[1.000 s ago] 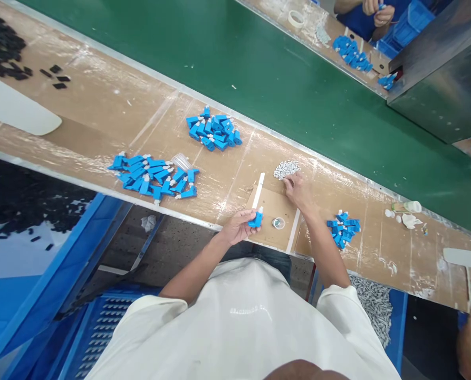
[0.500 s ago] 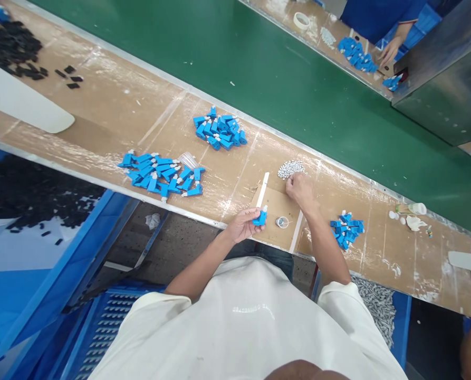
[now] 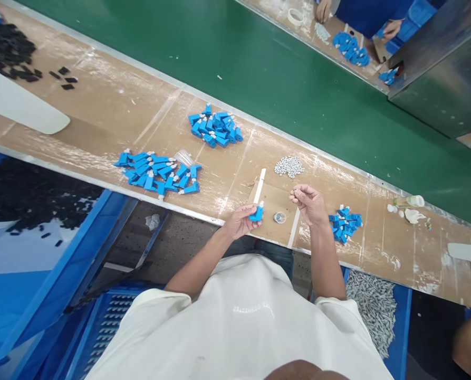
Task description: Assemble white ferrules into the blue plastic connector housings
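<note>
Pinches a blue connector [image 3: 256, 213] in the left grip [image 3: 239, 222], over the near edge of the surface [image 3: 112, 105], beside a small clear cap [image 3: 279, 217]. Presses right grip [image 3: 308, 205] fingertips together between the grey pellet pile [image 3: 288, 166] and a blue heap [image 3: 345, 220]; cannot tell what lies within.

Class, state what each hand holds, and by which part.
Left hand grips a blue connector by its body. Right hand is pinched; its contents cannot be told.

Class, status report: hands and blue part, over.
Left hand grips blue connector. Right hand pinched shut, contents too small to tell. Small round cap lies between them.
</note>
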`<state>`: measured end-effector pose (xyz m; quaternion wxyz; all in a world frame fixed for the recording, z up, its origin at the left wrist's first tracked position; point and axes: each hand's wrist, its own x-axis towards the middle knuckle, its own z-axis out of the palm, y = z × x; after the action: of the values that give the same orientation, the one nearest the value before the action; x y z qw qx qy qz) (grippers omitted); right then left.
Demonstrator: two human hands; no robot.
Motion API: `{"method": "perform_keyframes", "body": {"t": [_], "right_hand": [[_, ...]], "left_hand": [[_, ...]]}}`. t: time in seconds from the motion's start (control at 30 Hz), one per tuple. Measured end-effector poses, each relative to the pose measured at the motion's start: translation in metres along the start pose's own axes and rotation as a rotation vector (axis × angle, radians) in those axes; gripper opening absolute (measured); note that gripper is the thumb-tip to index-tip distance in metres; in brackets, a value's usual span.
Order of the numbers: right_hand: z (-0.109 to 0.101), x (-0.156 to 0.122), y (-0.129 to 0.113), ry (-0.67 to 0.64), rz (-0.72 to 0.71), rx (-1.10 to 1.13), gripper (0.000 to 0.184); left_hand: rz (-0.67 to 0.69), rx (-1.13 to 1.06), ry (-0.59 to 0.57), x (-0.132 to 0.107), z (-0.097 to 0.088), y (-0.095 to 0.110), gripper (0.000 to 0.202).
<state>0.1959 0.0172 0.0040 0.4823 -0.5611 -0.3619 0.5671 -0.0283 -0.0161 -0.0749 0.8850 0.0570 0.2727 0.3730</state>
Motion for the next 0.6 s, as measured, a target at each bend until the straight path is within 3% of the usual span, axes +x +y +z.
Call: {"method": "perform_keyframes", "body": {"t": [0.3,0.6], "right_hand": [[-0.002,-0.01,-0.004,0.015,0.03,0.138,0.041],[-0.003,-0.013,0.002,0.026,0.02,0.127,0.04]], "left_hand": [[0.033,0.021,-0.026,-0.001,-0.001,-0.001,0.031],[0.034,0.01,-0.037,-0.001,-0.003,-0.001,0.032]]}}
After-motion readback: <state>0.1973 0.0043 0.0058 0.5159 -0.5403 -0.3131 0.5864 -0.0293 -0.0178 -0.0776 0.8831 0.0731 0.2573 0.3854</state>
